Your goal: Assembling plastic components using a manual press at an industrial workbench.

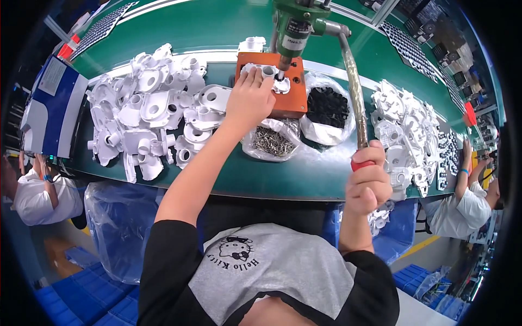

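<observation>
One green press [291,41] and one orange block [291,100] at twelve o'clock; the wearer's two hands [251,98] [368,182] at twelve and three; two big white heaps [130,117] [411,130] at ten and three; two small-part bags [255,152] [326,135], one and two

The left hand [251,96] partly hides the white part [268,71] beneath it. The upper edge truncates the green press [294,33].

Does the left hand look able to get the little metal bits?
Probably yes: the metal bits sit uncovered in an open bag near the left hand, though its fingers are busy at a white part.
</observation>
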